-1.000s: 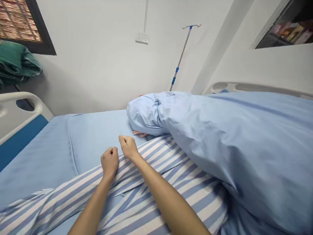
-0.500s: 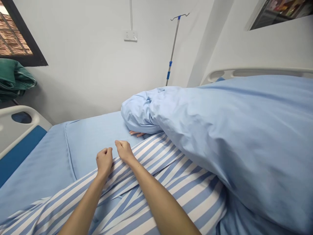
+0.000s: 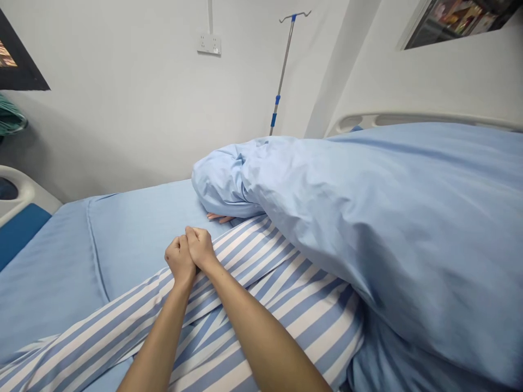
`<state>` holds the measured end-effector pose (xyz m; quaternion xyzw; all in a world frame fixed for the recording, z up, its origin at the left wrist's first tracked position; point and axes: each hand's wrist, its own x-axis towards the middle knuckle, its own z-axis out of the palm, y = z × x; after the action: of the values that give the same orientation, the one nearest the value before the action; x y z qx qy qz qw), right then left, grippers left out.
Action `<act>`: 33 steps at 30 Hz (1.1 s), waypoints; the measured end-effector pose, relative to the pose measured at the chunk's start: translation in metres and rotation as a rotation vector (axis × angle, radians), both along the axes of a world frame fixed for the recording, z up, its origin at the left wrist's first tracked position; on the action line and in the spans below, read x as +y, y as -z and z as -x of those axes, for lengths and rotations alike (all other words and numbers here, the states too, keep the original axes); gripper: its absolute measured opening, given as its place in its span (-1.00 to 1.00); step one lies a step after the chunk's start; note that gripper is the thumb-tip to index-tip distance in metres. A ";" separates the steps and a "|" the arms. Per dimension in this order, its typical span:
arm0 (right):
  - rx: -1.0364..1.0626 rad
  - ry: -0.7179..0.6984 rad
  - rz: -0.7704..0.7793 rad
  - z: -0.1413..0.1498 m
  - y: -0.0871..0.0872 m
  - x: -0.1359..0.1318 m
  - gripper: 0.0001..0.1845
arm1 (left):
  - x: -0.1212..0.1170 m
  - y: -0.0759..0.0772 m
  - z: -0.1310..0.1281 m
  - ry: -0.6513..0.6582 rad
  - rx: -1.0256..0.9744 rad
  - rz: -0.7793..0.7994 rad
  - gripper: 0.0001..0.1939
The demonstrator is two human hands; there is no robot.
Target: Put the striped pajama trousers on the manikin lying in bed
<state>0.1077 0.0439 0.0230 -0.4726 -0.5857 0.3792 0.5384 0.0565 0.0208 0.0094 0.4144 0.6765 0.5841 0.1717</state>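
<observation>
My left hand [image 3: 180, 257] is curled into a fist above or on the blue-and-white striped trouser leg [image 3: 245, 246] of a person lying on the bed. Beside it my right hand [image 3: 199, 246] is also a fist, its side touching the left. No object shows in either one, though their undersides are hidden. A light blue quilt [image 3: 318, 190] covers the upper part of the lying person. From under its edge peek the fingers of that person's hand [image 3: 220, 219].
The bed sheet [image 3: 139, 223] stretches beyond the leg to the wall. A white-and-blue end board [image 3: 28, 190] rises at left, a pale rail [image 3: 408, 117] at right. An IV pole [image 3: 281, 76] stands behind the bed, near a wall socket [image 3: 209, 44]. Green cloth [image 3: 10, 117] hangs far left.
My two fists were slightly apart and now meet side by side. The view has shifted a little, so the surroundings appear further left and higher.
</observation>
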 end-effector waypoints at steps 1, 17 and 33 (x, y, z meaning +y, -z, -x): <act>0.000 -0.007 0.000 0.000 0.001 0.000 -0.57 | 0.000 -0.001 0.001 -0.002 0.012 0.005 -0.64; -0.463 -0.051 -0.182 -0.028 -0.028 0.011 -0.55 | -0.003 -0.006 -0.005 0.041 0.087 0.045 -0.67; 0.057 -0.062 -0.010 -0.036 0.001 0.029 -0.57 | 0.026 -0.038 -0.026 0.134 -0.096 0.012 -0.73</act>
<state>0.1439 0.0730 0.0217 -0.4407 -0.5864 0.4058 0.5452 0.0821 0.0466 0.0471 0.4294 0.6417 0.5863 0.2451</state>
